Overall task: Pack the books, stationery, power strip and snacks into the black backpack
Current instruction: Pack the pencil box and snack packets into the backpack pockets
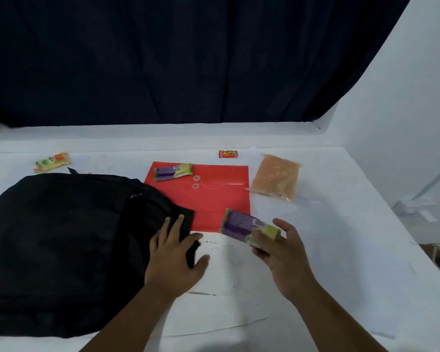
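The black backpack lies flat on the left of the white table. My left hand rests on its right edge with the fingers spread and fairly straight. My right hand grips a purple and yellow snack pack just above the table, in front of a red string-tie folder. A second purple and yellow snack pack lies on the folder's far left corner. A clear bag of orange snacks sits right of the folder.
A small red packet lies behind the folder. A yellow and orange snack pack lies beyond the backpack at far left. A dark curtain hangs behind the table, and a white wall rises on the right.
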